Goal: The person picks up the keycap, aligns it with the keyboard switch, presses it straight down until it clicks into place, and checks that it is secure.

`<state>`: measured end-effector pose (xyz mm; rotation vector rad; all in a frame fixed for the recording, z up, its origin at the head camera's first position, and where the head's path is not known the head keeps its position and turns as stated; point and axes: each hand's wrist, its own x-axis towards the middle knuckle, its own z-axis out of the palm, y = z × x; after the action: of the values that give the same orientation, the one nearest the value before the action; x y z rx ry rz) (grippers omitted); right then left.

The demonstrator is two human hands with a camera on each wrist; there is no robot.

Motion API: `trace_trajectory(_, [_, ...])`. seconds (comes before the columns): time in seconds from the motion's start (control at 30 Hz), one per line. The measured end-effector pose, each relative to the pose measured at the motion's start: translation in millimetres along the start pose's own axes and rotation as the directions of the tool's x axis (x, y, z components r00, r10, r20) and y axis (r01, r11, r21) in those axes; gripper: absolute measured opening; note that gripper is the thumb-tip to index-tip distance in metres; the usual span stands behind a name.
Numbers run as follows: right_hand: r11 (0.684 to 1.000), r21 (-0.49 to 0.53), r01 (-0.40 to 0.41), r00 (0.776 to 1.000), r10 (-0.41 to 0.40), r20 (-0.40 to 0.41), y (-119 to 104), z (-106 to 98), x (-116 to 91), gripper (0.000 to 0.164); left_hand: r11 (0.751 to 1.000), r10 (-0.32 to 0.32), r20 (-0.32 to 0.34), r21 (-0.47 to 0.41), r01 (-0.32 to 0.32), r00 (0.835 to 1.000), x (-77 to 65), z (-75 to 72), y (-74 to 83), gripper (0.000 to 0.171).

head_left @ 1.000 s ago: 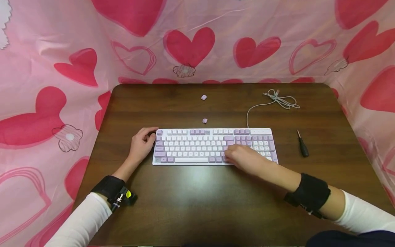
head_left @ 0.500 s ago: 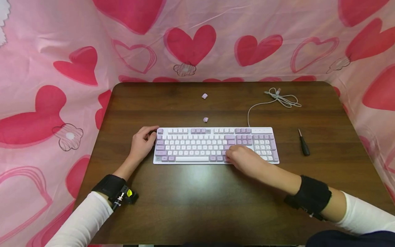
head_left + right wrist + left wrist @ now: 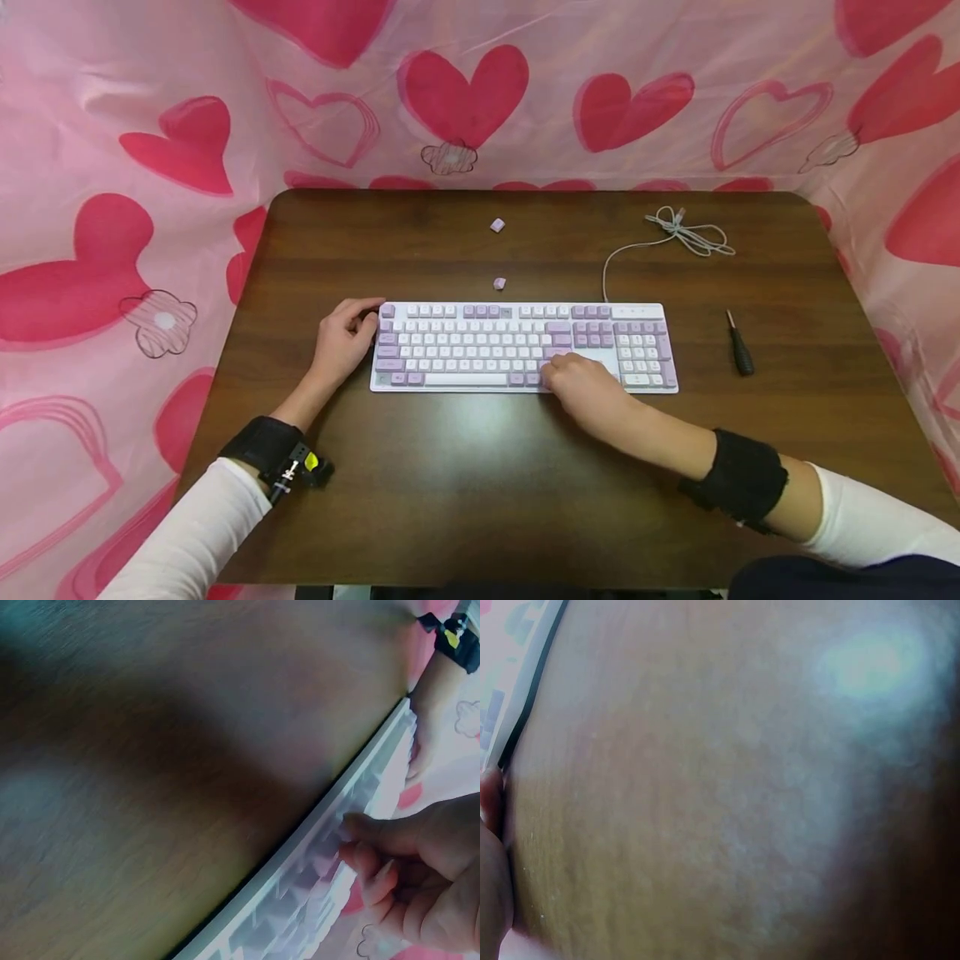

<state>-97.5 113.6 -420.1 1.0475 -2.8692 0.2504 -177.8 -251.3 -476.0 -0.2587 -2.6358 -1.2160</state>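
A white and lilac keyboard (image 3: 465, 340) lies across the middle of the table. At its far left corner is my left hand (image 3: 343, 337), the index finger lying along the corner and the thumb against the left edge. My right hand (image 3: 588, 392) is over the lower right part of the main key block. In the right wrist view, the thumb and curled index finger of that hand (image 3: 431, 874) pinch at a lilac keycap among the keys; the fingers mostly cover it. Two loose lilac keycaps, one nearer (image 3: 499, 284) and one farther (image 3: 497, 225), lie behind the keyboard.
A white cable (image 3: 690, 235), tied in a bundle, runs from the keyboard's back edge. To the right lies a screwdriver (image 3: 740, 350) with a black handle. Pink cloth (image 3: 555, 50) with red hearts hangs around the brown wooden table (image 3: 420, 492).
My right hand has shifted slightly left over the keys, showing more of the number pad. The left hand stays at the keyboard's corner. The head view has tilted a little.
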Motion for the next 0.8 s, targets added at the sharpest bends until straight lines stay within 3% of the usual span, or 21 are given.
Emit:
trace_trajectory(0.17, [1.0,-0.018,-0.026,0.999,0.027,0.021,-4.3,2.3,4.9,0.012,1.0,0.003,-0.016,-0.001,-0.003,1.0,2.9,-1.8,0.1,0.024])
trace_trajectory(0.3, [0.998,0.049,-0.03,0.998,0.027,0.052,2.9,-3.9,5.0,0.017,1.0,-0.004,-0.004,-0.008,0.004,1.0,1.2,0.3,-1.4,0.025])
trace_trajectory(0.4, [0.986,0.16,-0.048,0.998,0.04,0.057,18.3,-19.6,5.5,0.017,1.0,-0.007,-0.003,-0.023,0.007,1.0,0.7,1.5,-1.2,0.025])
trace_trajectory(0.5, [0.958,0.247,-0.146,0.989,0.143,0.031,47.3,-38.5,4.4,0.015,0.999,-0.003,-0.011,-0.038,0.002,1.0,0.2,2.7,-2.8,0.025])
trace_trajectory(0.63, [0.899,0.279,-0.339,0.935,0.355,-0.01,100.2,-52.2,-5.2,0.018,0.999,-0.004,-0.016,-0.054,0.004,1.0,-0.7,2.3,-4.2,0.025])
trace_trajectory(0.8, [0.802,0.316,-0.507,0.847,0.532,0.007,149.8,-36.5,-28.7,0.019,1.0,-0.009,0.002,-0.03,0.009,1.0,-3.5,-0.2,-4.4,0.025])
